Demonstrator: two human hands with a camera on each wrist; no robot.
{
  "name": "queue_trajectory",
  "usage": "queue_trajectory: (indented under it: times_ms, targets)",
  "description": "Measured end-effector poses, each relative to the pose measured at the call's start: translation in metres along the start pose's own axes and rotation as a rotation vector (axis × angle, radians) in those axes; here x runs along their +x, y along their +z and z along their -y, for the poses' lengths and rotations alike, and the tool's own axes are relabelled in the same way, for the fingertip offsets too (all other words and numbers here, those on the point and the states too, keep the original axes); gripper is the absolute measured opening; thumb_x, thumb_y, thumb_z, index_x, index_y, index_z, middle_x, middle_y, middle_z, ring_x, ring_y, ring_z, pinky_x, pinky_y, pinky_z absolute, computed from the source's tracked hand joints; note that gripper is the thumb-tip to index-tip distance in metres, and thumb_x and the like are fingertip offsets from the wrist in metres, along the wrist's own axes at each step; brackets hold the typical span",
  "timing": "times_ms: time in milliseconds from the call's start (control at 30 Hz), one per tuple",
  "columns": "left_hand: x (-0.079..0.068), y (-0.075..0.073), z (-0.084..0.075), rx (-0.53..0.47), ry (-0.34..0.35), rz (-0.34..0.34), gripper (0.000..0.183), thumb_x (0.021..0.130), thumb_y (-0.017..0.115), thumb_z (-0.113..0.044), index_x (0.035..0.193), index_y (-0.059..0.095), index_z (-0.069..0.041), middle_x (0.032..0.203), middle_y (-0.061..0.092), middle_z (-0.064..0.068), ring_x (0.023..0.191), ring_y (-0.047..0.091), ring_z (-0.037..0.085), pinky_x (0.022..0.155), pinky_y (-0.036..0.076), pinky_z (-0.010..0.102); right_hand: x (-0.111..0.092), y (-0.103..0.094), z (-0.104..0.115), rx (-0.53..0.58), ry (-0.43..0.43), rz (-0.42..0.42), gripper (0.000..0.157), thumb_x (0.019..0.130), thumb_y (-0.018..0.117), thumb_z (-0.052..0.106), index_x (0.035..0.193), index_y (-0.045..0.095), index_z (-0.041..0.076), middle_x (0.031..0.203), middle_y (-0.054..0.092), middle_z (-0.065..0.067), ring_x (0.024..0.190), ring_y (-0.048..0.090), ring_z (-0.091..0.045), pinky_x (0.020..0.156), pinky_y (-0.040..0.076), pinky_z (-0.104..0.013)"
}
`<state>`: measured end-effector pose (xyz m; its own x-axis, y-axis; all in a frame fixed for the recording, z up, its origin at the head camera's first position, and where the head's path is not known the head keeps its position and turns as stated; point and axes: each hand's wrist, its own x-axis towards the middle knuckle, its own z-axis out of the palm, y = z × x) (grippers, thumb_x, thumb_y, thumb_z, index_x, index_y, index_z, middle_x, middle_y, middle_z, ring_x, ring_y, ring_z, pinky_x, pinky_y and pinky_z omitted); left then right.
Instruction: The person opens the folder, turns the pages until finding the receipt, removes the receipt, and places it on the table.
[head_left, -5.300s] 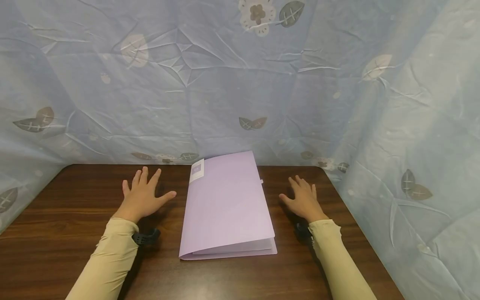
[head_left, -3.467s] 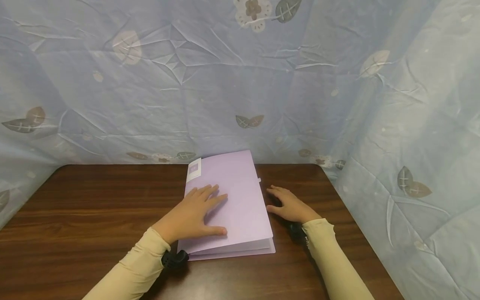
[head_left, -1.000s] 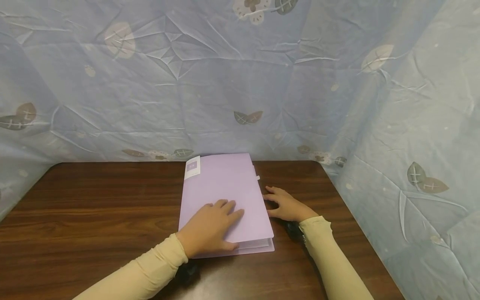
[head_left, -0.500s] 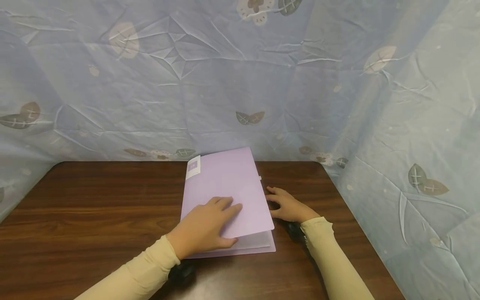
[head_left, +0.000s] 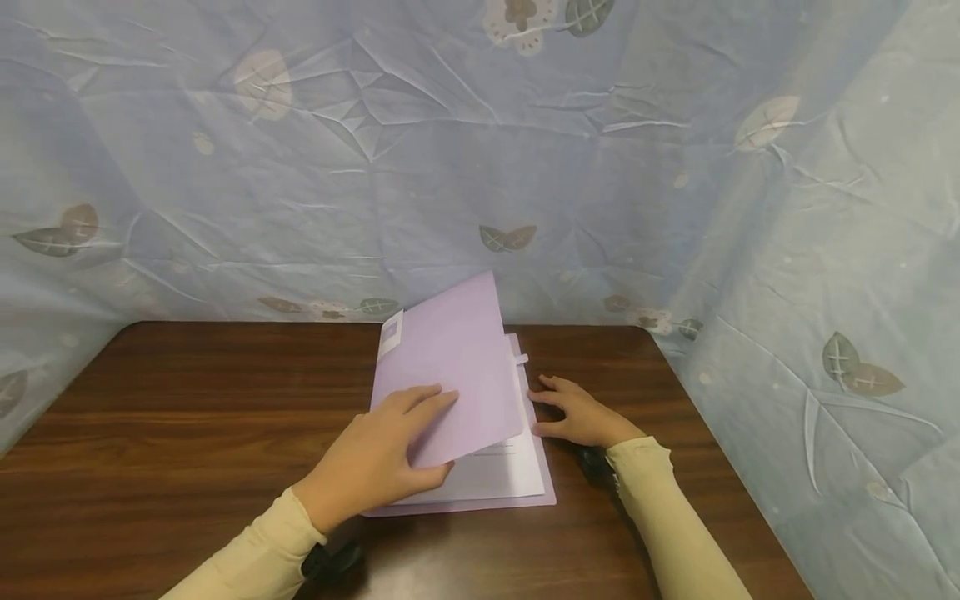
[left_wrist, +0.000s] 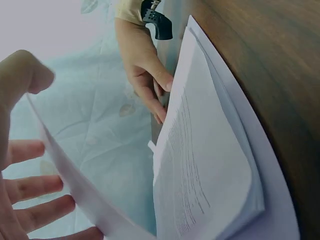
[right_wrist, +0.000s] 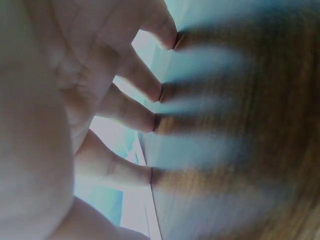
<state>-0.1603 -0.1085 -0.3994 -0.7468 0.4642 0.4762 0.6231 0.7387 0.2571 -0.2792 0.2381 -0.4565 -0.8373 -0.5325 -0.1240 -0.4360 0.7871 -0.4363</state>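
Observation:
A pale purple folder (head_left: 457, 367) lies on the table, its front cover raised at an angle. My left hand (head_left: 375, 454) holds the cover near its lower edge, the fingers over the outer face and the thumb at the edge. Printed white sheets (left_wrist: 192, 145) show beneath the cover in the left wrist view. Beside the folder's right edge, my right hand (head_left: 581, 414) has its fingers spread and lightly bent, with fingertips (right_wrist: 159, 95) down on the tabletop. One finger of it reaches the folder's edge in the right wrist view.
The dark wooden table (head_left: 187, 417) ends at the back against a blue cloth (head_left: 435, 183) with leaf prints. More cloth hangs along the right side. A small tab (head_left: 521, 359) sticks out from the folder's right edge.
My left hand went from the table onto the folder, then drew left and lifted the cover, baring the sheets. My right hand moved in beside the right edge and has stayed there.

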Motion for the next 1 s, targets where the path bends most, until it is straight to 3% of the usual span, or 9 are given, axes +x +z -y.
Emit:
queue_trajectory:
  times_ms: [233,467,733,900,1000]
  targets:
    - [-0.011,-0.010,0.005,-0.114,-0.098,-0.026,0.076,0.082,0.081,-0.043,0.150,0.053,-0.025,0.143,0.059,-0.006,0.128,0.060,0.019,0.096,0.056,0.043,-0.001,0.002,-0.003,-0.008,-0.004,-0.006,0.069,0.094,0.074,0.044,0.150,0.055,0.009,0.165,0.031,-0.024,0.152,0.025,-0.049,0.117,0.026,-0.069]
    - [-0.026,-0.018,0.013,-0.290,-0.179,-0.088,0.076,0.083,0.083,-0.028,0.151,0.051,-0.024,0.141,0.058,-0.008,0.117,0.063,0.012,0.085,0.061,0.034,-0.001,0.002,-0.003,0.007,-0.008,-0.007,0.070,0.094,0.074,0.044,0.150,0.054,0.008,0.165,0.030,-0.024,0.152,0.024,-0.050,0.117,0.025,-0.069]
    - [-0.047,-0.024,0.024,-0.486,-0.242,-0.175,0.082,0.084,0.080,-0.004,0.155,0.044,-0.027,0.141,0.058,-0.003,0.125,0.061,0.020,0.084,0.062,0.035,0.000,0.001,0.001,0.008,0.000,-0.004,0.070,0.094,0.075,0.043,0.151,0.054,0.008,0.166,0.030,-0.024,0.152,0.023,-0.049,0.118,0.024,-0.069]
    - [-0.058,-0.028,0.028,-0.549,-0.283,-0.227,0.090,0.085,0.078,0.003,0.157,0.038,-0.031,0.140,0.058,0.001,0.122,0.061,0.013,0.080,0.062,0.031,0.000,0.001,0.002,0.012,0.000,-0.006,0.069,0.094,0.075,0.042,0.150,0.055,0.008,0.165,0.030,-0.024,0.152,0.023,-0.050,0.118,0.024,-0.070]
    - [-0.065,-0.030,0.030,-0.530,-0.291,-0.274,0.092,0.084,0.077,0.006,0.159,0.036,-0.028,0.138,0.058,0.002,0.119,0.060,0.006,0.079,0.061,0.027,0.000,0.001,0.002,0.010,0.008,-0.005,0.069,0.094,0.075,0.043,0.150,0.054,0.008,0.166,0.030,-0.023,0.153,0.023,-0.049,0.118,0.024,-0.069]
